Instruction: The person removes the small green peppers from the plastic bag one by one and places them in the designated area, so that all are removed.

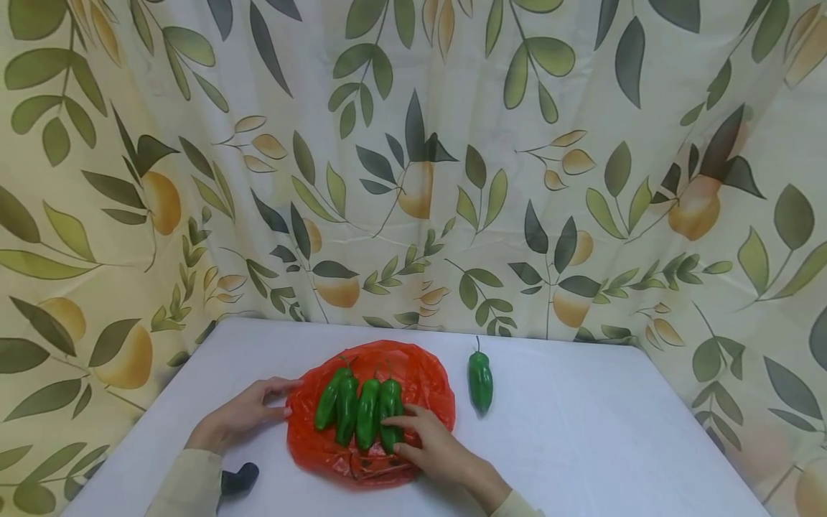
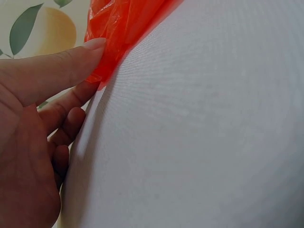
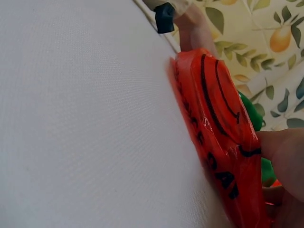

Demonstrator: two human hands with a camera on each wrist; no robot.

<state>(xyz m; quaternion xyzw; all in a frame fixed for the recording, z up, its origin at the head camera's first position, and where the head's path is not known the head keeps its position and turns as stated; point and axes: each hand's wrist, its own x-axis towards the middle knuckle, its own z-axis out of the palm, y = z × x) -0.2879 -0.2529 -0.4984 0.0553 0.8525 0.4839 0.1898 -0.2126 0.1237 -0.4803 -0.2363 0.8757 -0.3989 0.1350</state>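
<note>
Several long green peppers (image 1: 347, 409) lie side by side on a crumpled red plastic bag (image 1: 426, 373), stems toward the back. At the bag's left edge, my left hand (image 1: 248, 413) pinches the plastic between thumb and forefinger; the left wrist view shows the thumb on the red film (image 2: 114, 42). My right hand (image 1: 436, 445) holds the rightmost pepper (image 1: 390, 402) of the row between thumb and fingers. In the right wrist view the bag's side (image 3: 213, 128) bears black print and hides most of the peppers.
Apart from the bag, one more green pepper (image 1: 480, 380) lies to the right on the white tablecloth (image 1: 581, 431). A dark rounded object (image 1: 240, 479) is beside the left wrist. Behind the table hangs a leaf-and-fruit patterned curtain (image 1: 465, 287).
</note>
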